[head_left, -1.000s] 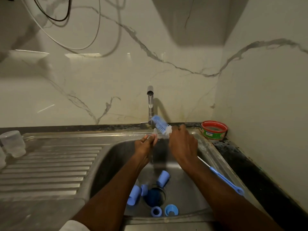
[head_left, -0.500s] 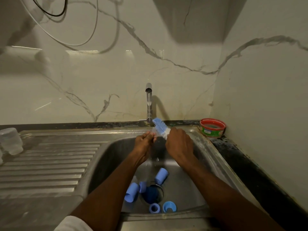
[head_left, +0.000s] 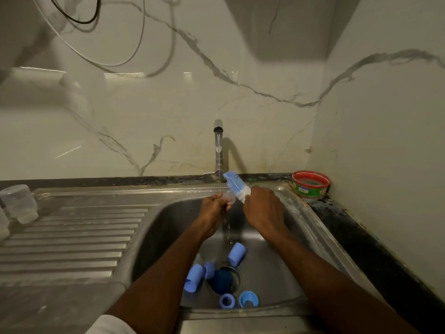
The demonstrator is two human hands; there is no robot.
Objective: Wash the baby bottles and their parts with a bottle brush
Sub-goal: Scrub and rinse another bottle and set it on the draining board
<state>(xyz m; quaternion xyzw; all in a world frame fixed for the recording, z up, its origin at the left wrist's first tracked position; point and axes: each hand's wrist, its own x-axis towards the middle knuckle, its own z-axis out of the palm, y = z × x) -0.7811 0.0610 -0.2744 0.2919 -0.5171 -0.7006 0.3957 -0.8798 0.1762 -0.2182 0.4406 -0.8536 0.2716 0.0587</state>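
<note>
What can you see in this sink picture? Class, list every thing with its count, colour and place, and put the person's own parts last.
Tap: one, metal, behind the basin, water running.
Sink: one, steel, basin on the right, ribbed drainer on the left.
Bottle brush: one, blue and white bristles, above the basin.
Small clear part: one, see-through, under the water stream.
Blue bottle parts: about five, light blue, on the basin floor round the drain.
Clear bottles: at least one, translucent, on the drainer's far left.
Tub: one, red rim, green side, right back corner of the counter.
Cables: several, dark and white, on the wall.
Left hand: one, pinches the small clear part.
Right hand: one, its grip round the bottle brush.
</note>
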